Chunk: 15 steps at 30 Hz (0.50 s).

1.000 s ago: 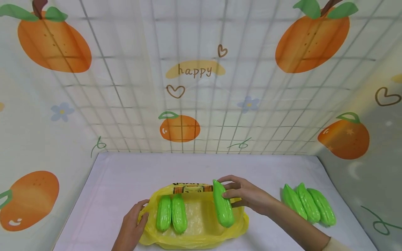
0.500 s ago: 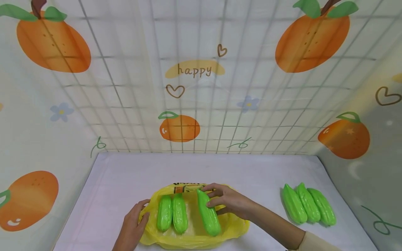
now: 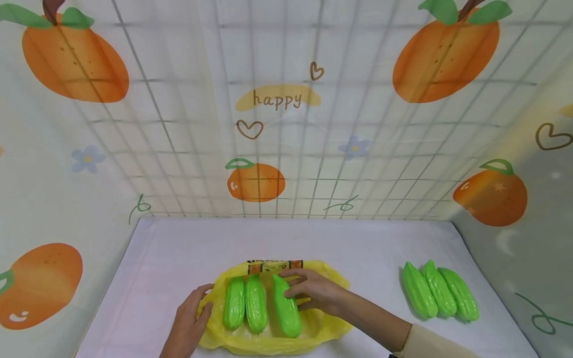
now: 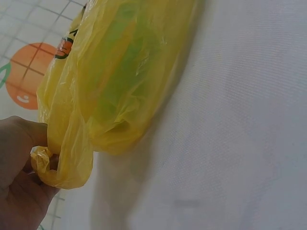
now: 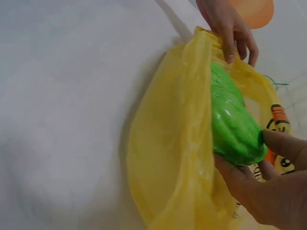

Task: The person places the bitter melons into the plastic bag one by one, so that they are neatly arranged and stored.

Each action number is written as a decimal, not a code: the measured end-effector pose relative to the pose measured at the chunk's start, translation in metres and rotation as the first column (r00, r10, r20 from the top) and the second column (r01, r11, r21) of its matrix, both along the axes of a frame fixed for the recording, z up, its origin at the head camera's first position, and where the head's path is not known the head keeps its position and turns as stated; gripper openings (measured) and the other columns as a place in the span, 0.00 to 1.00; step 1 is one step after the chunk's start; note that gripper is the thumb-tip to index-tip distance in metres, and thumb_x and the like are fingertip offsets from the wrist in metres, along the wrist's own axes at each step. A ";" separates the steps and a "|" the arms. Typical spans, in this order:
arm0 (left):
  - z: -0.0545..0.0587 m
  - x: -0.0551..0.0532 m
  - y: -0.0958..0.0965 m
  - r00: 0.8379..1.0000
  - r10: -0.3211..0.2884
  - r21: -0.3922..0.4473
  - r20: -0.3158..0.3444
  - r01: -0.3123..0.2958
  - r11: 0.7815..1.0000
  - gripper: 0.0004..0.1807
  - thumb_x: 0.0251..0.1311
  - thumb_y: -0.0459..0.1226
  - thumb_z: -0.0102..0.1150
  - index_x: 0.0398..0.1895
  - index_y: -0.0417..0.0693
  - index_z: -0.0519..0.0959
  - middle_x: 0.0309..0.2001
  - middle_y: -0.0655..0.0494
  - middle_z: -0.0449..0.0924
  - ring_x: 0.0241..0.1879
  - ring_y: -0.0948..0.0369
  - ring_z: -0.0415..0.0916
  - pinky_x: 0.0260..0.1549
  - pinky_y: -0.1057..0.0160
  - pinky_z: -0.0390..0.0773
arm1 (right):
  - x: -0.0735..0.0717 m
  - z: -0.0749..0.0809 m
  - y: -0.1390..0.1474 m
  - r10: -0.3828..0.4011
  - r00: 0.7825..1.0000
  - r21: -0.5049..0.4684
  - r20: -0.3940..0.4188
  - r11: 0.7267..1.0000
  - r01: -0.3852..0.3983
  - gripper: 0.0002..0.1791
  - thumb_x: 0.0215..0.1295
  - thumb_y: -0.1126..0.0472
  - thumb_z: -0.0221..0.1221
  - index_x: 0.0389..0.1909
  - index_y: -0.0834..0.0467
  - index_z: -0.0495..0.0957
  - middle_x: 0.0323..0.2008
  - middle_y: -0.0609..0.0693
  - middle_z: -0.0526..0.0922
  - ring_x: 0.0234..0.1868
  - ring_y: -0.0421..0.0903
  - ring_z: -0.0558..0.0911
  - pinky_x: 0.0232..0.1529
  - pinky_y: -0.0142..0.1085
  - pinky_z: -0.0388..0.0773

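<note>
A yellow plastic bag lies with its mouth spread wide on the white table. My left hand grips its left rim; in the left wrist view the bunched handle sits between thumb and fingers. Inside, two glossy green cucumber-shaped vegetables lie side by side at the left. My right hand holds a third green cucumber-shaped vegetable by its right side, within the bag's opening and slightly apart from the pair. The right wrist view has that vegetable between thumb and fingers, partly hidden by the bag's wall.
Three more green cucumber-shaped vegetables lie together on the table at the right. White table surface stretches behind the bag and between it and that group. A printed curtain with oranges encloses the back and sides.
My right hand has carried the green cucumber-shaped vegetable leftward and lower into the bag, closer to the two there. My left hand keeps its grip on the rim.
</note>
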<state>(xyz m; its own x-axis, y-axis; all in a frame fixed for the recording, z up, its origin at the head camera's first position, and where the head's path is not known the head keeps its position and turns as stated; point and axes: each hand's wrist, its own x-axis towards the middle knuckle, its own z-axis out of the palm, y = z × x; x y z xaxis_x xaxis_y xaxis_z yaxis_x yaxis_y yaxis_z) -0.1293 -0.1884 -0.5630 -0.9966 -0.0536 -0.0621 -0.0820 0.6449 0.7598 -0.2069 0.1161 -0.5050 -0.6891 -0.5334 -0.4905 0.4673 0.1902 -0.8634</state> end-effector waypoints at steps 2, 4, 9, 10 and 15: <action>0.001 0.001 0.000 1.000 0.004 0.000 -0.002 -0.004 1.000 0.20 0.63 0.35 0.52 0.57 0.58 0.67 0.39 0.62 0.73 0.40 0.67 0.71 0.42 0.60 0.73 | 0.000 -0.004 -0.003 -0.022 1.000 0.003 0.011 1.000 0.022 0.29 0.54 0.63 0.62 0.59 0.58 0.66 0.56 0.60 0.66 0.46 0.53 0.76 0.43 0.51 0.73; 0.001 0.002 0.000 1.000 0.005 0.002 0.000 -0.005 1.000 0.20 0.63 0.35 0.52 0.58 0.58 0.67 0.40 0.63 0.73 0.41 0.67 0.71 0.43 0.60 0.73 | 0.000 -0.007 -0.007 -0.039 0.999 0.005 0.021 0.999 0.039 0.29 0.54 0.63 0.62 0.59 0.58 0.66 0.57 0.60 0.65 0.47 0.54 0.75 0.44 0.53 0.73; 0.000 0.002 0.001 1.000 0.007 -0.004 0.006 -0.007 1.000 0.21 0.63 0.35 0.52 0.58 0.59 0.67 0.41 0.63 0.73 0.43 0.66 0.70 0.46 0.57 0.72 | -0.001 -0.012 -0.014 -0.070 0.996 -0.015 0.052 0.997 0.071 0.32 0.56 0.64 0.60 0.62 0.61 0.62 0.56 0.60 0.67 0.51 0.56 0.74 0.49 0.55 0.70; 0.000 0.002 0.001 1.000 0.012 -0.007 0.005 -0.012 1.000 0.21 0.63 0.35 0.53 0.58 0.59 0.67 0.40 0.63 0.73 0.43 0.66 0.71 0.47 0.57 0.72 | -0.002 -0.013 -0.016 -0.077 0.995 -0.022 0.058 0.997 0.079 0.32 0.56 0.64 0.59 0.63 0.62 0.61 0.56 0.60 0.68 0.51 0.56 0.73 0.50 0.54 0.69; -0.001 0.001 0.000 1.000 0.013 -0.028 -0.007 -0.014 1.000 0.21 0.62 0.35 0.53 0.58 0.59 0.67 0.40 0.64 0.73 0.42 0.66 0.71 0.46 0.56 0.72 | -0.005 -0.017 -0.023 -0.107 0.992 -0.043 0.069 0.993 0.110 0.35 0.55 0.66 0.58 0.64 0.63 0.58 0.54 0.61 0.69 0.51 0.57 0.73 0.52 0.55 0.68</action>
<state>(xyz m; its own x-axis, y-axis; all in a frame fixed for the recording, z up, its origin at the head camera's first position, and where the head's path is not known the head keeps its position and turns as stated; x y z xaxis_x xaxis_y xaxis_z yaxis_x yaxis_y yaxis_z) -0.1281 -0.1889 -0.5645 -0.9962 -0.0685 -0.0538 -0.0858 0.6646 0.7422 -0.2120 0.0930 -0.5221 -0.7109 -0.4809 -0.5131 0.5394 0.0951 -0.8366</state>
